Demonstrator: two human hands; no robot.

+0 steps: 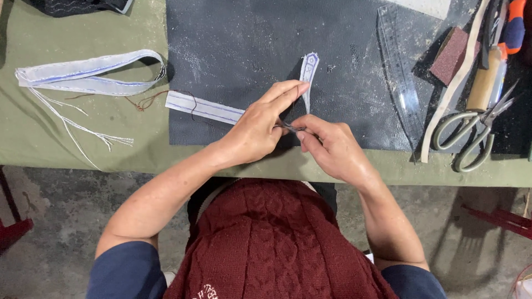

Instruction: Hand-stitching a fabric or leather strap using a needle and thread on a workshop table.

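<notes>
Two hands are meeting over the black mat [249, 39] on the counter [66, 133]: the left hand [257, 130] is pinching the white strap [221, 112], whose pointed tip is sticking up past its fingers, while the right hand [332, 147] is closing on a thin dark tool [289, 127] at the strap. Scissors [476, 130] are lying well apart at the right, beside a clear ruler [402, 77].

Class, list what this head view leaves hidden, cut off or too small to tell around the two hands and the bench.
- Small dark thing pinched between left hand and right hand: too small, fingers cover it.
- White strap: its middle is hidden behind the left hand.
- Orange-handled tool: cut off by the top edge.
- Scissors: blade tips overlapped by other tools.
</notes>
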